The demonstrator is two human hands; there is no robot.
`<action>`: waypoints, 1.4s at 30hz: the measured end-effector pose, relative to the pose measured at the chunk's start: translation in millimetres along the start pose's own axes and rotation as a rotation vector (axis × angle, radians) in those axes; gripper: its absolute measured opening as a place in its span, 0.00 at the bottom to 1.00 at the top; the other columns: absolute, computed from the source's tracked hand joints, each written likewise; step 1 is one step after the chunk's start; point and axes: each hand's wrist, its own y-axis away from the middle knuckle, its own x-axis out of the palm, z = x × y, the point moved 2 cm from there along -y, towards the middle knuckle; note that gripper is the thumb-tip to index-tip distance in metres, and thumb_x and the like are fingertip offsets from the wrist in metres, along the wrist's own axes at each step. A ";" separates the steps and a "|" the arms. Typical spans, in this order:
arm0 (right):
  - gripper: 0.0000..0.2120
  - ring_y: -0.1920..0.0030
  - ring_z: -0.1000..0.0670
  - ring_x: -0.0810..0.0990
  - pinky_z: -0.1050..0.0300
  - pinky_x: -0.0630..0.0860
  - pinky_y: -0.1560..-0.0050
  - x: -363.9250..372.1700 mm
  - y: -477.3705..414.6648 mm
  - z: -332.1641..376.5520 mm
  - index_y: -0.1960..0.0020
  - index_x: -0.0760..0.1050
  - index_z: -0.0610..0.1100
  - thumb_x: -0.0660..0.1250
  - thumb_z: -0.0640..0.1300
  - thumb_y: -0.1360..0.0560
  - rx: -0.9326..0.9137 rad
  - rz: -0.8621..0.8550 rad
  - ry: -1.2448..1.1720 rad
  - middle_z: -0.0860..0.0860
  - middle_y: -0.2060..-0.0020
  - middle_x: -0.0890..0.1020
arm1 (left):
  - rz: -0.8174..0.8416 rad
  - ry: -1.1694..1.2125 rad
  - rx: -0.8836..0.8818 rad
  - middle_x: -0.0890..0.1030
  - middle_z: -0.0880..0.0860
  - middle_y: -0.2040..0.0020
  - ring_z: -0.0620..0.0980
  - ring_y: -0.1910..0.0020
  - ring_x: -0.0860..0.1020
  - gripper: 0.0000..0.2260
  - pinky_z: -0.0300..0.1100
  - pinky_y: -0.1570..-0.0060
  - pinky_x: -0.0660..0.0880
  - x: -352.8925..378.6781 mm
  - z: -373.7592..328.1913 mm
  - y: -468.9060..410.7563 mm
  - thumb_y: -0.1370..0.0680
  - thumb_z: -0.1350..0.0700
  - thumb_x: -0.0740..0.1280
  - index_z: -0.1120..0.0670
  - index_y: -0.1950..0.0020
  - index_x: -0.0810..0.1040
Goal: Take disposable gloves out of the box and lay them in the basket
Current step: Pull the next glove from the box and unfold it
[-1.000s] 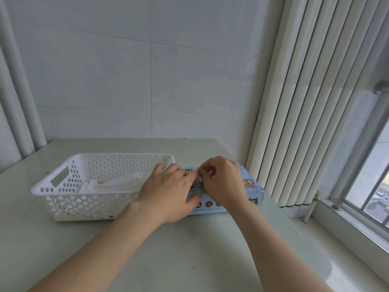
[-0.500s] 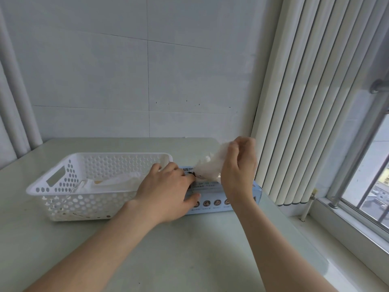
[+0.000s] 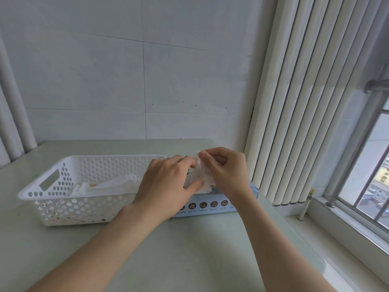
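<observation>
A light blue glove box lies on the table, right of a white perforated basket. Thin translucent gloves lie inside the basket. Just above the box's top, both hands hold one clear disposable glove. My right hand pinches its upper edge between thumb and forefinger. My left hand grips the glove's left side, thumb underneath. Most of the box top is hidden behind my hands.
The pale green table ends at its right edge near a windowsill. White vertical blinds hang at the right, a tiled wall stands behind, and white pipes run down the left.
My right hand pulled a glove up out of the box, then lowered it toward my left hand. My left hand left the box top and took hold of the glove.
</observation>
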 end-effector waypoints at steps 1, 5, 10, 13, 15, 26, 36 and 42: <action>0.06 0.60 0.54 0.87 0.58 0.83 0.59 0.1 -0.1 1.6 0.51 0.88 0.44 0.78 0.46 0.23 -0.012 -0.018 0.008 0.53 0.62 0.88 | -0.037 -0.013 0.025 0.83 0.44 0.45 0.50 0.48 0.81 0.15 0.47 0.43 0.71 2.4 0.5 1.5 0.21 0.41 0.72 0.47 0.39 0.81; 0.11 0.66 0.48 0.81 0.54 0.77 0.64 -1.7 -2.0 5.1 0.59 0.86 0.46 0.81 0.54 0.27 -0.016 -0.127 0.014 0.49 0.67 0.85 | -0.036 -0.071 0.093 0.80 0.49 0.46 0.52 0.53 0.81 0.17 0.47 0.48 0.75 17.3 -2.7 5.9 0.28 0.59 0.79 0.51 0.42 0.80; 0.15 0.66 0.49 0.79 0.50 0.77 0.61 -2.2 -1.6 5.6 0.58 0.84 0.44 0.78 0.55 0.24 0.093 -0.079 -0.099 0.38 0.63 0.84 | 0.048 -0.214 0.221 0.77 0.47 0.38 0.51 0.50 0.79 0.26 0.48 0.45 0.74 29.8 -3.7 10.0 0.31 0.64 0.73 0.44 0.36 0.79; 0.08 0.58 0.53 0.84 0.53 0.81 0.54 -4.3 -2.3 2.8 0.53 0.87 0.44 0.75 0.48 0.20 0.156 -0.030 -0.139 0.47 0.60 0.87 | 0.036 -0.237 0.208 0.81 0.44 0.45 0.51 0.48 0.79 0.15 0.51 0.43 0.71 28.0 -6.6 13.6 0.21 0.50 0.56 0.44 0.39 0.79; 0.05 0.58 0.55 0.84 0.58 0.79 0.56 -5.6 -1.4 3.4 0.50 0.88 0.46 0.72 0.40 0.20 0.191 -0.004 -0.156 0.51 0.59 0.88 | 0.041 -0.275 0.201 0.82 0.44 0.49 0.52 0.49 0.80 0.19 0.52 0.44 0.70 29.8 -8.4 13.7 0.18 0.44 0.50 0.45 0.42 0.79; 0.11 0.63 0.47 0.82 0.49 0.82 0.61 -19.5 -3.8 -6.6 0.47 0.82 0.52 0.66 0.37 0.20 0.166 -0.295 -0.190 0.46 0.57 0.86 | -0.037 -0.190 0.136 0.79 0.46 0.40 0.50 0.52 0.82 0.05 0.48 0.49 0.76 34.6 -4.9 10.1 0.19 0.54 0.71 0.47 0.46 0.85; 0.05 0.70 0.56 0.74 0.59 0.72 0.67 -27.8 -1.0 3.8 0.44 0.76 0.47 0.65 0.38 0.16 -0.061 -0.647 0.060 0.56 0.55 0.81 | 0.029 -0.332 0.177 0.82 0.44 0.58 0.50 0.59 0.80 0.09 0.48 0.52 0.73 43.4 -1.5 11.4 0.28 0.58 0.79 0.46 0.56 0.82; 0.11 0.63 0.52 0.74 0.51 0.72 0.60 -33.4 -3.1 1.9 0.41 0.71 0.48 0.56 0.35 0.15 0.040 -0.672 0.060 0.54 0.59 0.76 | 0.043 -0.369 0.206 0.82 0.45 0.57 0.52 0.57 0.79 0.10 0.51 0.50 0.72 43.7 -2.7 16.4 0.27 0.56 0.76 0.48 0.50 0.79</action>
